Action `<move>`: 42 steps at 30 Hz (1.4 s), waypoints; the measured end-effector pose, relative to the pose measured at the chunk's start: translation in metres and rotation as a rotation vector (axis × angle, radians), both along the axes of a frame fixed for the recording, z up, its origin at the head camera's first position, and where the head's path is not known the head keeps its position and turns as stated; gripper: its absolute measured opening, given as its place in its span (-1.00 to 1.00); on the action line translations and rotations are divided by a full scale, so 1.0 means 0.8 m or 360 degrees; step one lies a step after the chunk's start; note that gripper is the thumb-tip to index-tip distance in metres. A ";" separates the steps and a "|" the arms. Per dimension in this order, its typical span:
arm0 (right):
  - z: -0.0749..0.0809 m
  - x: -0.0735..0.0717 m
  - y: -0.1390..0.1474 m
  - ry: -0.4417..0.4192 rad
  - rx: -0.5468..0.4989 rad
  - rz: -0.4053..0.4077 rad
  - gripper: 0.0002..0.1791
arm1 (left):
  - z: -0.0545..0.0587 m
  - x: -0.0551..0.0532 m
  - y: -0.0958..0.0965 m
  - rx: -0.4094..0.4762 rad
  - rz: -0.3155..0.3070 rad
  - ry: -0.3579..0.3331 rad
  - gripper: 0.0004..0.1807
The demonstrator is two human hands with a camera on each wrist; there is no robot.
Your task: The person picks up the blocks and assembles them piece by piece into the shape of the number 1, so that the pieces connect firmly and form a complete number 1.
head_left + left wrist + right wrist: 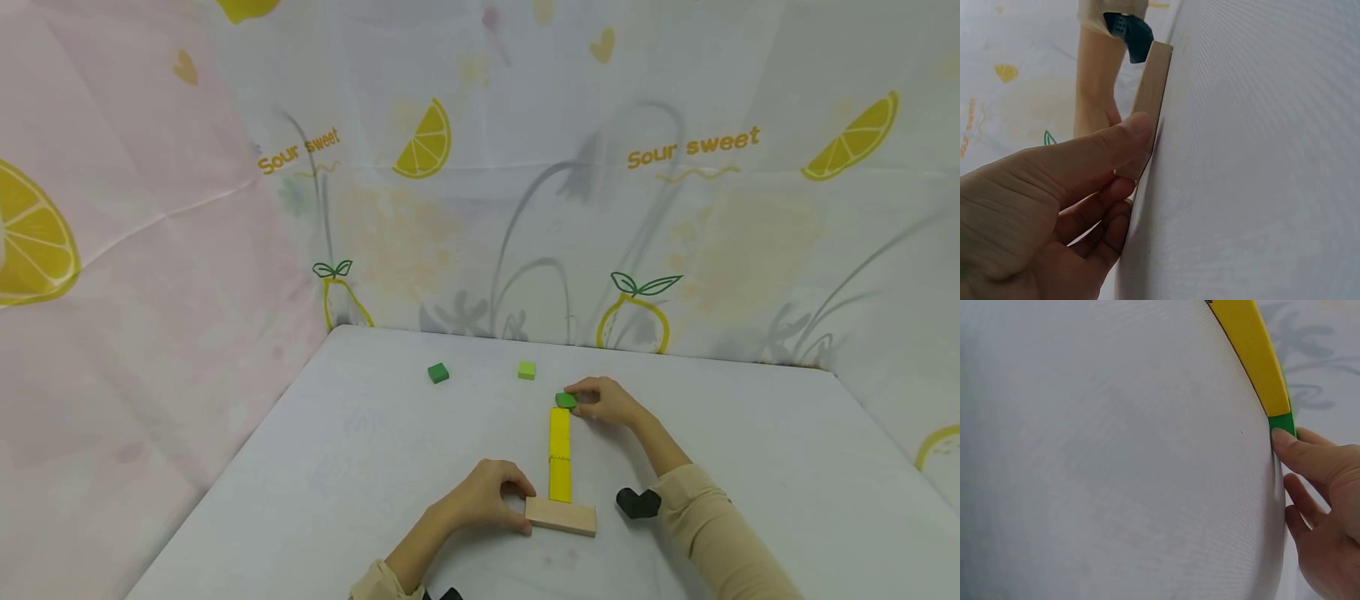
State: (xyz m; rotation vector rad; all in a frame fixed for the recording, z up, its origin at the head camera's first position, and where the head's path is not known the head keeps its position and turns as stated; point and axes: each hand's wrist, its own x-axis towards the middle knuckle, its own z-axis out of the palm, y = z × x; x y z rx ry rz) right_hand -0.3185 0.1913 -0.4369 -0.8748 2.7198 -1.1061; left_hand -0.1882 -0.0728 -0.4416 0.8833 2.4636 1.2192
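My left hand [487, 497] pinches the left end of a plain wooden block [560, 517], which lies crosswise on the table. In the left wrist view, the thumb presses on that block [1152, 87] with fingers behind its end. Two yellow blocks [559, 454] form a line running away from the wooden block. At their far end sits a small green block [566, 401], pinched between thumb and fingers of my right hand [604, 402]. The right wrist view has this green block [1282, 425] touching the end of a yellow block [1254, 353].
A dark green block [438, 372] and a light green block [527, 370] lie farther back on the white table [375, 467]. A printed cloth [480, 208] hangs behind the table. A black wrist camera [638, 502] sits by the right sleeve.
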 end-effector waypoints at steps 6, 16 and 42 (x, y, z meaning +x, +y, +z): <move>-0.003 0.000 0.001 -0.0023 -0.0033 -0.0004 -0.62 | -0.002 -0.002 0.000 0.0013 -0.0015 0.0000 -0.58; -0.004 0.000 0.001 -0.0027 -0.0053 0.0000 -0.62 | 0.003 -0.012 -0.010 0.0117 0.0075 0.0099 -0.65; -0.005 -0.003 0.002 0.0009 -0.0041 0.0032 -0.62 | 0.035 -0.125 -0.026 0.0031 0.0477 0.0520 -0.62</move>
